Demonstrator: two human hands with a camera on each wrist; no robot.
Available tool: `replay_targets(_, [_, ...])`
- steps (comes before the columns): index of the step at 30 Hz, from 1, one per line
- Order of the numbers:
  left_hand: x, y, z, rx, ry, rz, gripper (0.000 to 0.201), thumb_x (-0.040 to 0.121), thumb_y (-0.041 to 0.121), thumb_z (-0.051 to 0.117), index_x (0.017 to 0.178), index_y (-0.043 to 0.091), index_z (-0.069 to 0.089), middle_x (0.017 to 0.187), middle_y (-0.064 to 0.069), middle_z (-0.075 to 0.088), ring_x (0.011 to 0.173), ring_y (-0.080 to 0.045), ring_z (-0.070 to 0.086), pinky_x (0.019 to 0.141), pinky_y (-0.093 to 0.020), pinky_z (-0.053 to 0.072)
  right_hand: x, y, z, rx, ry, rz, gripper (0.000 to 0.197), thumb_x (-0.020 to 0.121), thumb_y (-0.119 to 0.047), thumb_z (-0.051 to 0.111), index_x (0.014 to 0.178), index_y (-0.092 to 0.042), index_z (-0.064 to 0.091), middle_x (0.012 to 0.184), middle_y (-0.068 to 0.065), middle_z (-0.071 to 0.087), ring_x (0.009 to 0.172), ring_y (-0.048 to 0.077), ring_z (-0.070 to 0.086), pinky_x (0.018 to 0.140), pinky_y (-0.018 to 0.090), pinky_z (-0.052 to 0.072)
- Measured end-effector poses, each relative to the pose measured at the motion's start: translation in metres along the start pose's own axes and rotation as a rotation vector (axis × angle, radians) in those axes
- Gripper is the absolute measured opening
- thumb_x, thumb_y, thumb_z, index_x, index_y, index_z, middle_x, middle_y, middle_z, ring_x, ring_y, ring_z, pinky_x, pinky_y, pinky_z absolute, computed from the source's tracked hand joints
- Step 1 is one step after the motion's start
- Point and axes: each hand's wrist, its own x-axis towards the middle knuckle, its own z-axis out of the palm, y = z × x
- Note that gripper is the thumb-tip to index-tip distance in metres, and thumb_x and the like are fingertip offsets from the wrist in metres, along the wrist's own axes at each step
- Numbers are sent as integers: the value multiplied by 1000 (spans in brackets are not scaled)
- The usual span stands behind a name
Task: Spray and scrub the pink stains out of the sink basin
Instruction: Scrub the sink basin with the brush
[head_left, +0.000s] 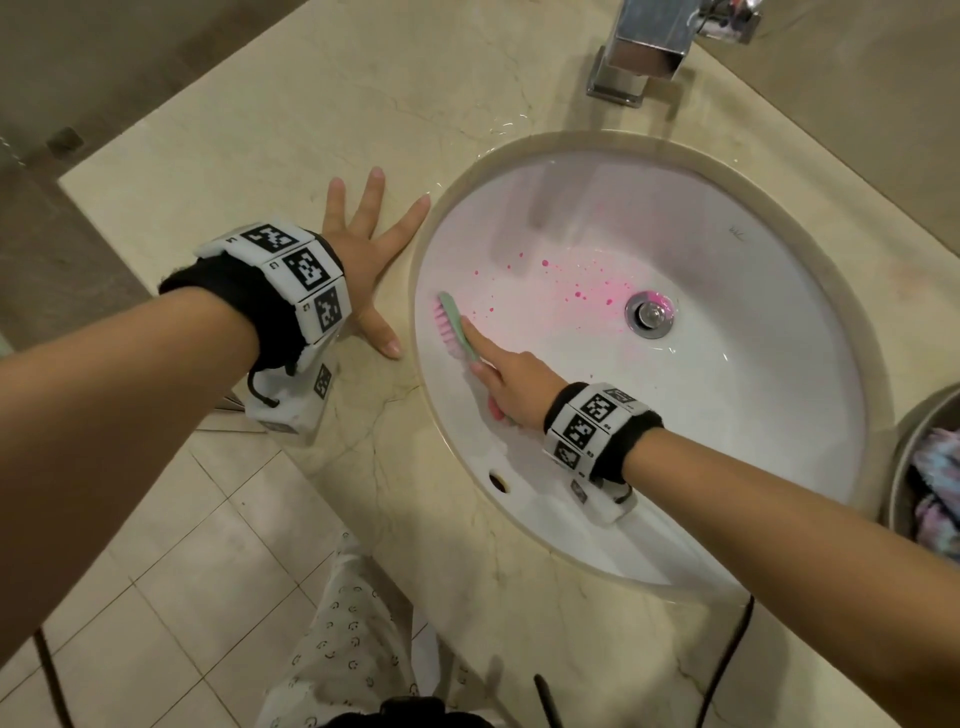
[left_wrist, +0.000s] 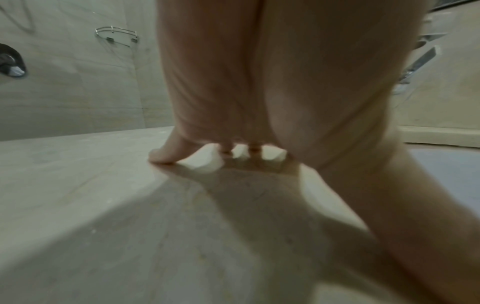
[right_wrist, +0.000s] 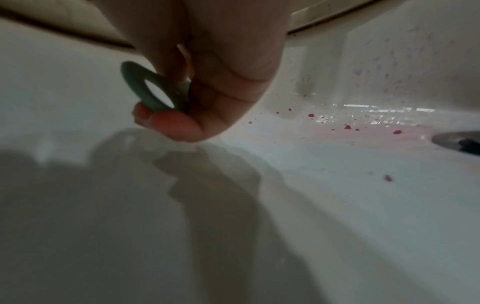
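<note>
The white oval sink basin (head_left: 727, 415) carries pink stains (head_left: 582, 291) as dots and a haze left of the metal drain (head_left: 649, 313). My right hand (head_left: 506, 382) grips a green brush (head_left: 457, 325) with pink bristles, forefinger stretched along its back, bristles against the basin's left wall. In the right wrist view the brush's green looped handle end (right_wrist: 153, 90) sits inside my curled fingers (right_wrist: 168, 121), with stains (right_wrist: 348, 127) beyond. My left hand (head_left: 363, 260) lies flat with spread fingers on the marble counter (head_left: 260, 130), left of the basin; its fingertips (left_wrist: 161, 156) press the counter (left_wrist: 78, 195).
A chrome faucet (head_left: 644, 52) stands behind the basin. A metal bowl with a coloured cloth (head_left: 930, 467) sits at the right edge. An overflow hole (head_left: 498, 482) is in the basin's near wall. Tiled floor (head_left: 182, 571) lies below the counter edge. Water beads lie on the counter near the rim.
</note>
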Motion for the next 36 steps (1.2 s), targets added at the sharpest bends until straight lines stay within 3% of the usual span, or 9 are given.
replay_targets(5, [0,-1,-1,-9,-4,-4,153,42,55,85,137,39,-33,145,-6,-43,133,-44,-32,106,-65,1,6,12,-14,-95,64,164,54,102,-26,24,151,-23,2,90,21,66,68,26,56,74,41,54])
replay_targets(9, [0,0,0,0,-1,-7,152,43,55,85,138,38,-33,145,-7,-42,133,-44,-31,105,-66,1,34,-9,-17,105,173,218,55,102,-25,26,151,-21,2,108,24,63,85,35,63,76,39,51])
replay_targets(12, [1,0,0,-3,-5,-7,153,42,55,85,138,38,-33,145,-7,-42,133,-44,-32,106,-66,1,38,-15,-9,233,187,152,53,102,-29,25,150,-26,4,93,21,63,59,26,56,60,39,53])
replay_targets(15, [1,0,0,0,-8,-10,153,42,55,85,137,38,-34,145,-7,-43,133,-44,-32,106,-66,1,17,-3,-7,95,77,110,53,102,-27,25,150,-27,3,79,16,59,50,20,48,50,32,47])
replay_targets(19, [0,0,-1,-10,-13,-9,154,41,54,85,137,39,-34,144,-6,-43,132,-43,-33,105,-67,1,11,6,-15,-61,79,186,53,102,-26,24,150,-21,2,81,15,59,66,25,54,68,38,51])
replay_targets(24, [-1,2,-1,-2,-11,-18,153,43,53,86,138,38,-33,145,-7,-43,133,-44,-33,105,-66,0,40,-11,-16,121,203,168,54,101,-28,27,150,-21,6,104,24,64,73,31,60,80,46,52])
replay_targets(29, [0,2,-1,2,-12,-16,153,42,54,85,138,37,-34,144,-7,-43,132,-44,-33,105,-66,1,18,-3,-7,78,100,99,53,102,-28,26,150,-25,4,69,8,58,47,16,46,46,26,48])
replay_targets(34, [-3,3,-3,7,-8,-17,152,45,53,86,139,36,-32,145,-8,-43,132,-44,-33,105,-66,0,22,0,-21,13,139,226,53,102,-28,25,151,-22,6,92,19,64,72,29,59,74,41,52])
replay_targets(36, [-3,3,-3,10,-15,-21,152,45,53,86,139,36,-32,145,-8,-43,132,-44,-33,105,-66,0,37,-11,-24,162,199,205,53,102,-31,26,150,-24,7,90,19,65,65,28,60,71,41,53])
